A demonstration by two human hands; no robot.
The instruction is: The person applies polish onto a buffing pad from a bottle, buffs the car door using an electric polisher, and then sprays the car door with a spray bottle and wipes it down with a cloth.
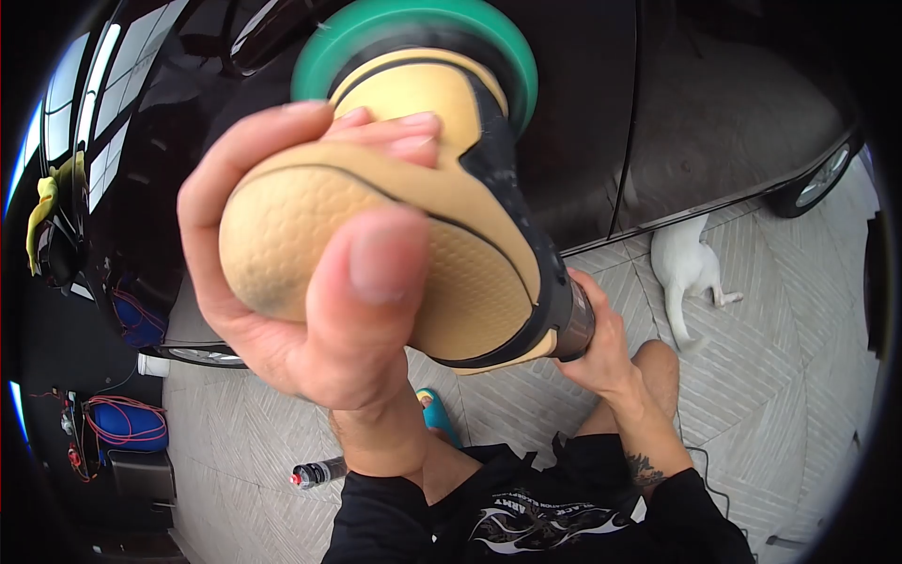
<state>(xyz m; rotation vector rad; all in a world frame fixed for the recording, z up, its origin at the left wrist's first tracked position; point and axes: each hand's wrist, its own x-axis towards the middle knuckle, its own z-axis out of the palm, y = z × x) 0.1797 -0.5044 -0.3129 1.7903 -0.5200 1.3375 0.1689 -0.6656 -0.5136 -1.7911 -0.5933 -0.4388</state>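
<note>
A car polisher (413,202) with a cream and black body fills the middle of the view. My left hand (282,273) is wrapped round its rounded head, thumb across the near side and fingertips over the far side. My right hand (606,343) grips the dark rear end of the body, lower right. The green polishing pad (324,47) faces the dark, glossy car door (583,122); its rim is blurred. The polisher hides where pad and paint meet, so I cannot tell if they touch.
A white animal (684,268) lies partly under the car. A bottle (318,472) lies on the tiled floor (263,432) by my foot. A blue tank with a red hose (127,423) stands left. A yellow cloth (42,216) hangs at the side mirror. A cord (709,479) runs right.
</note>
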